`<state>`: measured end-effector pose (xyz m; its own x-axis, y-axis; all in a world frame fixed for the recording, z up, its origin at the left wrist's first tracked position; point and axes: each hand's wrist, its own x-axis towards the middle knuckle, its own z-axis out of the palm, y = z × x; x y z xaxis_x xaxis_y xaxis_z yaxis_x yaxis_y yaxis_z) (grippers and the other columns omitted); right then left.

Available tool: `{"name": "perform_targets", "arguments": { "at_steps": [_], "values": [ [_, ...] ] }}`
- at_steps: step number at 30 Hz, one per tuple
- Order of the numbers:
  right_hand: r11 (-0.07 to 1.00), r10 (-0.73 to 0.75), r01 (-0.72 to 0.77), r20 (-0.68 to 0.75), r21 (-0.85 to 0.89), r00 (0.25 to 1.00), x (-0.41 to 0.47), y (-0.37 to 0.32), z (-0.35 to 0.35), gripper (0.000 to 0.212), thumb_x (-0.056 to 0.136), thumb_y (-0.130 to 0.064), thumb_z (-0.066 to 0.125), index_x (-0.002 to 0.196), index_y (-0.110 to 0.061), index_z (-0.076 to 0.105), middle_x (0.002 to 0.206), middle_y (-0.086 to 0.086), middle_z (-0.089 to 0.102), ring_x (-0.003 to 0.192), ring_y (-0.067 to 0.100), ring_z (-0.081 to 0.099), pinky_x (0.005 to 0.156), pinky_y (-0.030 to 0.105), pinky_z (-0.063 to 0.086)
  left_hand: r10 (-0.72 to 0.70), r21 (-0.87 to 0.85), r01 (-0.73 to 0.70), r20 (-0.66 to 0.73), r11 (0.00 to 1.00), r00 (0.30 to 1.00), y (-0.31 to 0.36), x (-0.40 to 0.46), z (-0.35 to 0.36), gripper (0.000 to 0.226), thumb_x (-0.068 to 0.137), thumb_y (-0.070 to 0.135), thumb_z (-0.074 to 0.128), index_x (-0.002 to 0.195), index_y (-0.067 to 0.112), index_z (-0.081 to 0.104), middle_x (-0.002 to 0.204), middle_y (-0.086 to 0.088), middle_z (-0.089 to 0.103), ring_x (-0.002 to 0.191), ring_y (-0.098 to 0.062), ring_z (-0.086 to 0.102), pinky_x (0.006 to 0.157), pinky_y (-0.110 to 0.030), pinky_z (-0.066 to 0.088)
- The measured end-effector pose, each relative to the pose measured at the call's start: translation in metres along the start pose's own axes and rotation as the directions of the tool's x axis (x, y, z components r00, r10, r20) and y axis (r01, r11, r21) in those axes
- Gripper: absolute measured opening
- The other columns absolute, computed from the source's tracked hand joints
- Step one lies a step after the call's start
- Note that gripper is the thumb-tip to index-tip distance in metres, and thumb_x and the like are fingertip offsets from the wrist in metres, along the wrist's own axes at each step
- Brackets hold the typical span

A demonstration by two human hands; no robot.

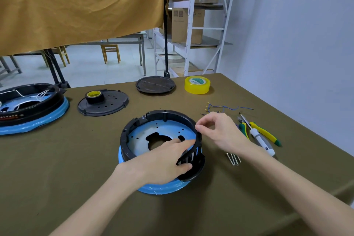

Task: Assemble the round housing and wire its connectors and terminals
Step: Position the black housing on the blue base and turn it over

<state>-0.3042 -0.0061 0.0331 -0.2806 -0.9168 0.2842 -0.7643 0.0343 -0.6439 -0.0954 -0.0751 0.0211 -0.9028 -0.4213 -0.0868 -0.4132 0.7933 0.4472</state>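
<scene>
Early stage, by my read. The round housing (161, 140) sits near-centre on the olive table (76, 159): black ring (134, 122) seated on the blue base (164, 188), blue inner plate with its cutouts fully exposed, no wires inside.

Left hand (162, 161) grips the slotted black panel (191, 161) at the ring's near-right edge, thumb on the outside, fingers curled over the top and into the housing. It looks to be seating or steadying that section. Right hand (220, 130) is at the ring's right rim, thumb and index finger pinched close together; whether they hold a small part or just the rim edge, I cannot tell.

Left to do, judging from the layout:
- wiring: the blue wires with small terminals (222, 108) lie loose, far-right of the housing, untouched
- fastening: four screws (233, 159) lie just right of the housing, not in
- covers: perforated black disc (103, 102) with a black tape roll (94, 96) on it, and a second black disc (155, 84) farther back, both off

Tools lying to the right: screwdriver (258, 138), yellow-green pliers (266, 133). Yellow tape roll (197, 84) sits at the far edge.

A second unit (28, 107) at far left already has white wires inside, probably a reference or a finished one; cut off by the frame edge.

Hidden: the near-right rim and part of the plate sit under the left hand. Right pinch contents are too small to resolve. Terminal types are unreadable.
</scene>
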Motion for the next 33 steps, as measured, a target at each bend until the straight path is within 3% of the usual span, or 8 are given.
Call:
{"name": "perform_targets", "arguments": {
  "at_steps": [5,10,18,23,27,33],
  "values": [
    [1.000,0.011,-0.011,-0.002,0.005,1.000,0.000,-0.001,-0.001,0.008,0.095,-0.022,0.070,0.092,-0.023,0.078,0.092,-0.012,0.072,0.085,-0.002,0.065,0.074,0.010,0.050,-0.012,0.000,0.012,0.037,1.000,0.999,0.001,-0.002,-0.006,0.059,0.104,0.043,0.055,0.157,0.038,0.028,0.124,0.003,0.052,0.115,-0.017,0.049,0.098,-0.034,0.043],
    [1.000,0.006,-0.006,0.013,0.004,1.000,-0.002,-0.002,0.000,0.007,0.093,-0.023,0.073,0.092,-0.024,0.080,0.093,-0.012,0.071,0.085,-0.002,0.066,0.075,0.009,0.049,-0.004,-0.017,0.004,0.030,1.000,1.000,0.000,-0.006,-0.003,0.063,0.104,0.042,0.056,0.159,0.040,0.025,0.128,0.006,0.050,0.118,-0.014,0.048,0.095,-0.028,0.039],
    [0.998,0.022,-0.024,0.026,0.066,0.999,-0.004,0.000,-0.003,0.007,0.092,-0.018,0.076,0.091,-0.019,0.082,0.095,-0.005,0.073,0.085,0.006,0.069,0.084,0.025,0.056,-0.001,-0.009,0.001,0.010,1.000,1.000,0.000,-0.007,-0.001,0.065,0.104,0.042,0.055,0.160,0.040,0.022,0.130,0.006,0.051,0.120,-0.014,0.047,0.097,-0.029,0.040],
    [0.996,0.014,-0.019,0.058,0.083,0.998,-0.004,0.001,-0.007,0.008,0.091,-0.016,0.077,0.088,-0.020,0.083,0.094,-0.005,0.075,0.084,0.004,0.070,0.083,0.022,0.055,0.016,-0.017,-0.016,-0.007,1.000,1.000,0.000,-0.009,0.000,0.060,0.104,0.042,0.056,0.156,0.045,0.026,0.131,0.004,0.056,0.120,-0.016,0.051,0.102,-0.035,0.046],
    [0.997,0.035,-0.041,0.091,0.063,0.995,-0.003,0.000,-0.007,0.006,0.090,-0.017,0.077,0.088,-0.020,0.082,0.091,-0.007,0.076,0.083,0.002,0.071,0.078,0.014,0.054,0.020,-0.016,-0.020,-0.015,1.000,1.000,-0.003,-0.009,0.001,0.059,0.104,0.043,0.056,0.154,0.047,0.026,0.127,0.005,0.058,0.114,-0.014,0.053,0.100,-0.037,0.048],
    [0.956,0.125,-0.136,0.058,0.259,0.990,-0.007,0.002,0.000,0.008,0.087,-0.008,0.078,0.085,-0.016,0.082,0.077,-0.004,0.079,0.074,0.009,0.074,0.070,0.017,0.056,0.017,-0.021,-0.017,-0.043,1.000,0.999,-0.005,-0.006,0.006,0.062,0.103,0.042,0.057,0.157,0.045,0.026,0.121,0.009,0.056,0.109,-0.011,0.051,0.086,-0.026,0.041]
  ]
}}
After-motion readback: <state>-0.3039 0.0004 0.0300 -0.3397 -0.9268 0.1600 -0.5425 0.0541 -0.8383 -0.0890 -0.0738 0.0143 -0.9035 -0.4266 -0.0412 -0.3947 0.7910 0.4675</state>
